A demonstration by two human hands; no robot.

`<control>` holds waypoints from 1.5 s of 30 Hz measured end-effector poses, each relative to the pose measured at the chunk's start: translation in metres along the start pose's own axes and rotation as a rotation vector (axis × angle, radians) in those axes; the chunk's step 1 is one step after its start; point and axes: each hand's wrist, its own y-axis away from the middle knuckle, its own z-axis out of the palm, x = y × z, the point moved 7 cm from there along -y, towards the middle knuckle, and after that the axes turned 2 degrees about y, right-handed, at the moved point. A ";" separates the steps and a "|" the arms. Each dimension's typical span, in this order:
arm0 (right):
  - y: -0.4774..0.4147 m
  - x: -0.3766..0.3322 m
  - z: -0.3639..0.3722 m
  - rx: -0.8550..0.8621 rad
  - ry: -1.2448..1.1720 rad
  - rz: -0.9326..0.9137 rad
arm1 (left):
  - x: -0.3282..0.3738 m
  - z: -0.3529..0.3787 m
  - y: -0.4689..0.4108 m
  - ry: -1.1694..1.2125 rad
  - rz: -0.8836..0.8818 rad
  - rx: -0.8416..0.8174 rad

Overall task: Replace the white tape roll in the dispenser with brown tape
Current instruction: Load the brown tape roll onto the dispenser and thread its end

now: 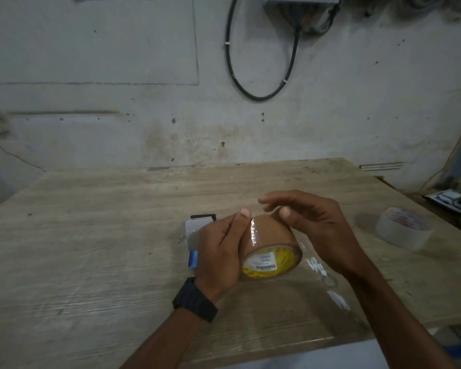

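Fingers (240, 225) of the left hand (218, 251) are wrapped around the brown tape roll (269, 249), with the thumb pressed flat on its shiny side, so this hand has a firm hold on it. Fingers (270, 202) of the right hand (317, 225) are loosely curled and a little spread over the far top edge of the roll; the thumb tip touches the roll there, but I cannot tell if they are pinching the loose end of the tape. The brown roll is held just above the wooden desk (91, 235), tipped so its yellow middle with a small white label faces the camera. The dispenser (194, 235), white and blue with a black end, lies on the desk just behind the left hand and is mostly hidden by it. The white tape roll (405, 231) lies flat on the desk, well apart to the right. A clear plastic wrapper (328, 283) lies on the desk under the right wrist. A black watch (194, 299) is on the left wrist.
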 end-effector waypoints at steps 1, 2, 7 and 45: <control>0.000 -0.002 0.002 -0.036 0.000 -0.012 | -0.003 0.000 -0.001 0.035 -0.036 -0.025; 0.000 -0.003 0.002 -0.073 0.002 -0.019 | -0.006 -0.001 -0.002 0.075 -0.067 -0.046; -0.008 -0.008 0.007 -0.288 0.032 -0.006 | -0.012 -0.001 -0.002 0.193 -0.166 -0.108; -0.020 -0.023 0.015 -0.286 0.173 -0.008 | -0.014 -0.007 -0.003 0.277 -0.270 -0.131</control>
